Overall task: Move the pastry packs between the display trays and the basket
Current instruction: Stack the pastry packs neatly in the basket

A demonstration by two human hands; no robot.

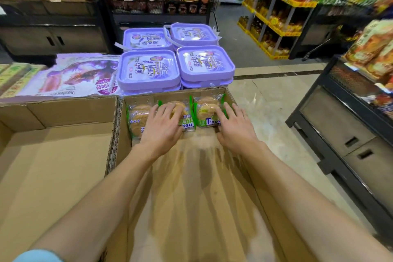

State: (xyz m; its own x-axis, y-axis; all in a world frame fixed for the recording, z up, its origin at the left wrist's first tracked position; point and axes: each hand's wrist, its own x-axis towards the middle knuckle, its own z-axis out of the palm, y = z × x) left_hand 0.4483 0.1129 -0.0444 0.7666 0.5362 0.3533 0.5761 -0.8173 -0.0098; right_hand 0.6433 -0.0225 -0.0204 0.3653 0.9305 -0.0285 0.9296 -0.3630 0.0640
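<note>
Three pastry packs (pixel 138 119) in a row at the right cardboard tray's (pixel 191 198) far end; two cardboard trays; four purple lidded tubs (pixel 148 69) beyond; two hands (pixel 163 127).

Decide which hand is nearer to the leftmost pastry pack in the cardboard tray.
Left. The left hand rests on the middle pack, right beside the leftmost pastry pack. The right hand touches the rightmost pack, farther away.
</note>
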